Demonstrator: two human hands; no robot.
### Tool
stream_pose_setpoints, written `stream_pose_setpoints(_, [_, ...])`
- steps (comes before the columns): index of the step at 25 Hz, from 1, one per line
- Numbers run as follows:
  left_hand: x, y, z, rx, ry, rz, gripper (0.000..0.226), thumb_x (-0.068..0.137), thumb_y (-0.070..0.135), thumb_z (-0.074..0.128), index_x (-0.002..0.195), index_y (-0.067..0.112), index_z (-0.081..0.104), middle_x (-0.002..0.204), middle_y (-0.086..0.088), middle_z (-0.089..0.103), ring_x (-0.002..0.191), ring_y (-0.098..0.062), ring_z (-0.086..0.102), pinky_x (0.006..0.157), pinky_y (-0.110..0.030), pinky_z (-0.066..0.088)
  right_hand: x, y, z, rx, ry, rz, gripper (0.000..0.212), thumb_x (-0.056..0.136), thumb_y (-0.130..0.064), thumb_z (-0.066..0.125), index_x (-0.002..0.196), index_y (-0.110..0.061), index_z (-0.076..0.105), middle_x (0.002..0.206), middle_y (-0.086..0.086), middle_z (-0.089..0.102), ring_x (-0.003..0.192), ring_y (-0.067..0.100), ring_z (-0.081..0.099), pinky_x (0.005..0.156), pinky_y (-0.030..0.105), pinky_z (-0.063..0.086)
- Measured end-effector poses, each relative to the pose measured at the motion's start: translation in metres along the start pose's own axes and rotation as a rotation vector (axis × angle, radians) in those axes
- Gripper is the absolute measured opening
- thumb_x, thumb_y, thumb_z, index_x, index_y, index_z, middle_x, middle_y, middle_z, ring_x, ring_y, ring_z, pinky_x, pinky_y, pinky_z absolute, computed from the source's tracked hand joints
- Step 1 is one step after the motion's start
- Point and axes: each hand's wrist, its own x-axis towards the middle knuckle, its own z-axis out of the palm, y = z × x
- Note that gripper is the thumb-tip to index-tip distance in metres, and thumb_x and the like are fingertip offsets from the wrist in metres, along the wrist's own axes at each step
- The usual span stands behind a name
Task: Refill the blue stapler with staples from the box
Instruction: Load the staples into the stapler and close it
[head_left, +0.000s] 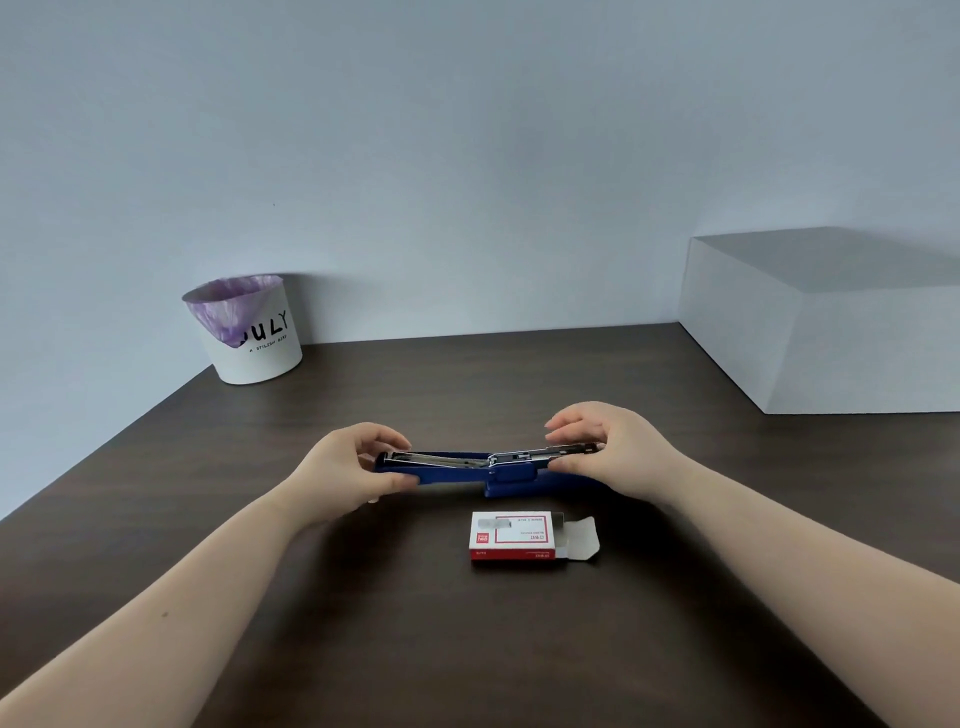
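Observation:
The blue stapler (506, 477) lies swung wide open across the middle of the dark table, its metal staple channel showing along the top. My left hand (353, 470) grips its left end between thumb and fingers. My right hand (610, 449) pinches the right end of the metal rail, the other fingers spread above it. The red-and-white staple box (514, 535) rests flat just in front of the stapler, its right end flap open. Whether staples sit in the channel I cannot tell.
A white bin (254, 332) with a purple liner stands at the back left against the wall. A large white block (821, 322) occupies the back right corner. The table's left edge (104, 447) runs diagonally.

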Motion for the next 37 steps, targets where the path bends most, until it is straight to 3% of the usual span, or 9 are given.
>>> stream_pose_setpoints(4, [-0.001, 0.024, -0.003, -0.180, 0.089, 0.063, 0.027, 0.068, 0.014, 0.081, 0.093, 0.018, 0.070, 0.093, -0.005, 0.073, 0.085, -0.015, 0.067, 0.083, -0.028, 0.053, -0.002, 0.004, -0.008, -0.166, -0.039, 0.020, 0.023, 0.076, -0.021, 0.076, 0.099, -0.020, 0.073, 0.099, -0.003, 0.071, 0.094, 0.013, 0.065, 0.085, 0.024, 0.048])
stream_pose_setpoints(8, [0.009, 0.058, 0.002, -0.209, 0.073, 0.136, 0.022, 0.070, 0.016, 0.080, 0.090, 0.017, 0.071, 0.093, -0.005, 0.075, 0.083, -0.013, 0.067, 0.083, -0.029, 0.053, -0.004, 0.004, -0.010, -0.145, -0.044, 0.043, 0.029, 0.078, -0.020, 0.075, 0.106, -0.019, 0.070, 0.105, -0.002, 0.072, 0.097, 0.012, 0.064, 0.085, 0.019, 0.047])
stream_pose_setpoints(11, [0.012, 0.069, 0.008, -0.170, 0.055, 0.160, 0.020, 0.071, 0.015, 0.079, 0.089, 0.018, 0.071, 0.092, -0.005, 0.075, 0.079, -0.010, 0.066, 0.082, -0.030, 0.052, -0.007, 0.002, -0.007, -0.169, -0.068, -0.088, 0.037, 0.079, -0.021, 0.074, 0.115, -0.026, 0.064, 0.116, -0.007, 0.066, 0.106, 0.008, 0.059, 0.085, 0.013, 0.042])
stream_pose_setpoints(15, [0.014, 0.067, 0.007, -0.140, 0.060, 0.169, 0.019, 0.073, 0.016, 0.078, 0.090, 0.017, 0.070, 0.092, -0.007, 0.074, 0.079, -0.011, 0.065, 0.085, -0.035, 0.052, 0.003, -0.012, 0.002, -0.363, -0.199, -0.294, 0.031, 0.083, -0.028, 0.069, 0.113, -0.027, 0.066, 0.125, -0.008, 0.059, 0.116, 0.008, 0.052, 0.098, 0.027, 0.044])
stream_pose_setpoints(19, [0.015, 0.069, 0.006, -0.105, 0.045, 0.177, 0.018, 0.073, 0.017, 0.078, 0.089, 0.019, 0.071, 0.091, -0.005, 0.075, 0.084, -0.016, 0.067, 0.087, -0.037, 0.053, 0.007, -0.008, 0.002, -0.470, -0.211, -0.330, 0.025, 0.083, -0.035, 0.067, 0.104, -0.022, 0.067, 0.109, -0.004, 0.066, 0.099, 0.014, 0.060, 0.087, 0.035, 0.052])
stream_pose_setpoints(22, [0.016, 0.071, 0.004, -0.091, 0.029, 0.180, 0.017, 0.073, 0.018, 0.077, 0.088, 0.021, 0.072, 0.090, -0.003, 0.075, 0.085, -0.017, 0.067, 0.087, -0.038, 0.053, 0.001, 0.005, -0.011, -0.493, -0.139, -0.297, 0.022, 0.081, -0.035, 0.068, 0.097, -0.020, 0.066, 0.097, -0.007, 0.067, 0.081, 0.008, 0.058, 0.077, 0.027, 0.051])
stream_pose_setpoints(25, [0.017, 0.077, 0.007, -0.048, 0.027, 0.200, 0.020, 0.072, 0.019, 0.078, 0.092, 0.021, 0.072, 0.091, 0.000, 0.075, 0.087, -0.015, 0.068, 0.085, -0.033, 0.053, -0.006, 0.011, -0.018, -0.385, -0.105, -0.233, 0.027, 0.081, -0.028, 0.071, 0.106, -0.022, 0.064, 0.092, -0.014, 0.065, 0.071, -0.001, 0.055, 0.071, 0.014, 0.043])
stream_pose_setpoints(31, [0.027, 0.119, 0.036, 0.141, -0.039, 0.283, 0.029, 0.068, 0.029, 0.079, 0.095, 0.023, 0.070, 0.087, 0.007, 0.071, 0.084, -0.014, 0.065, 0.078, -0.027, 0.052, -0.002, 0.012, -0.019, -0.189, -0.120, -0.068, 0.051, 0.079, -0.020, 0.074, 0.127, -0.022, 0.056, 0.119, 0.003, 0.068, 0.108, 0.015, 0.063, 0.098, 0.027, 0.049])
stream_pose_setpoints(37, [0.034, 0.134, 0.079, 0.344, -0.131, 0.394, 0.032, 0.072, 0.033, 0.076, 0.100, 0.019, 0.070, 0.066, 0.019, 0.052, 0.061, -0.001, 0.049, 0.057, -0.008, 0.034, -0.002, 0.013, -0.019, -0.210, -0.083, -0.045, 0.044, 0.078, -0.023, 0.074, 0.119, -0.015, 0.062, 0.112, 0.005, 0.071, 0.100, 0.018, 0.064, 0.094, 0.030, 0.050])
